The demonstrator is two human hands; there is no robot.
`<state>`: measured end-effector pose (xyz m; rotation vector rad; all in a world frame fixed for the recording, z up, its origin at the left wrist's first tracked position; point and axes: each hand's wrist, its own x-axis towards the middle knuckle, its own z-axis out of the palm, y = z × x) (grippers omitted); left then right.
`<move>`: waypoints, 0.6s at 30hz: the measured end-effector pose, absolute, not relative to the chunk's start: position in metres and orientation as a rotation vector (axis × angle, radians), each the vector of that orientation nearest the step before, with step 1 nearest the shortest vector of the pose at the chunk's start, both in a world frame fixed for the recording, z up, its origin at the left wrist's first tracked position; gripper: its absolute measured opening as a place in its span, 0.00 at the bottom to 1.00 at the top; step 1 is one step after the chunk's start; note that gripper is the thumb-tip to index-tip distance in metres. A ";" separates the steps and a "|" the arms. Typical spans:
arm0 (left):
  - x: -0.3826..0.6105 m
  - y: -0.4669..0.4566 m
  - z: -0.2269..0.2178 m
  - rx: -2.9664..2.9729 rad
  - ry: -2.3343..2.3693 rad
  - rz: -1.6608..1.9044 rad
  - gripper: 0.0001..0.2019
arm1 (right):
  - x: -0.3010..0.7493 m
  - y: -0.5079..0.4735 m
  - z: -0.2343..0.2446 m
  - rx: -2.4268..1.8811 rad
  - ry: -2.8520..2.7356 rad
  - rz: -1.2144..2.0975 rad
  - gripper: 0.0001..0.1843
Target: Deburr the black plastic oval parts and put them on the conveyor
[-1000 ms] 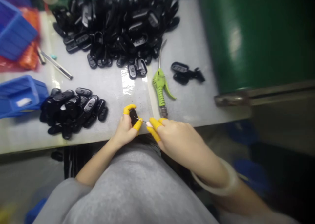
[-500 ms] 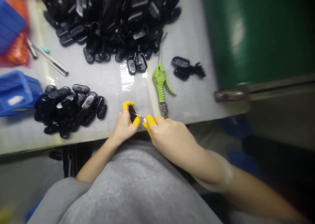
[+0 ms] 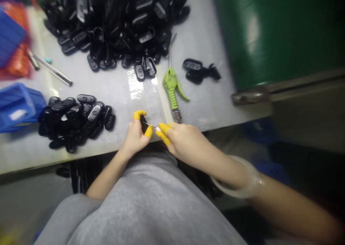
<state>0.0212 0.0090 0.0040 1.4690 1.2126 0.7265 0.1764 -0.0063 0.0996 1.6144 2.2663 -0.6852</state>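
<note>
Near the table's front edge, my left hand [image 3: 137, 133] grips a small black plastic casing [image 3: 143, 123] between yellow-covered thumb and finger. My right hand [image 3: 179, 139], also in yellow finger cots, is closed on a thin metal-tipped tool [image 3: 149, 124] with a pale end at the fingers. The tool's tip reaches the casing; whether it presses inside or on the edge is too small to tell. Just beyond my right hand lies a green air blow gun [image 3: 171, 88], its nozzle pointing away. To the left of my left hand is a smaller pile of black casings [image 3: 78, 119].
A large heap of black casings [image 3: 115, 29] covers the back of the table [image 3: 118, 90]. A few black pieces [image 3: 201, 70] lie right of the blow gun. At left are a blue bin [image 3: 20, 106], a utility knife [image 3: 54, 70] and an orange bag [image 3: 20, 47]. A green surface [image 3: 269, 33] adjoins at right.
The camera view has shifted slightly, moving the table things a little left. My right hand's fingers have turned slightly around the tool; my left hand keeps its grip on the casing.
</note>
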 end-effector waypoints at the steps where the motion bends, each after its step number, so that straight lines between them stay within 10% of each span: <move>1: 0.021 0.009 0.004 1.470 1.212 0.724 0.18 | 0.178 -0.003 0.099 1.627 2.235 -0.798 0.09; 11: 0.020 0.005 -0.003 1.339 1.160 0.764 0.19 | 0.177 -0.023 0.092 1.553 2.512 -0.250 0.13; 18: 0.021 0.006 0.000 1.198 1.181 0.774 0.21 | 0.193 -0.031 0.083 1.846 2.637 -0.496 0.19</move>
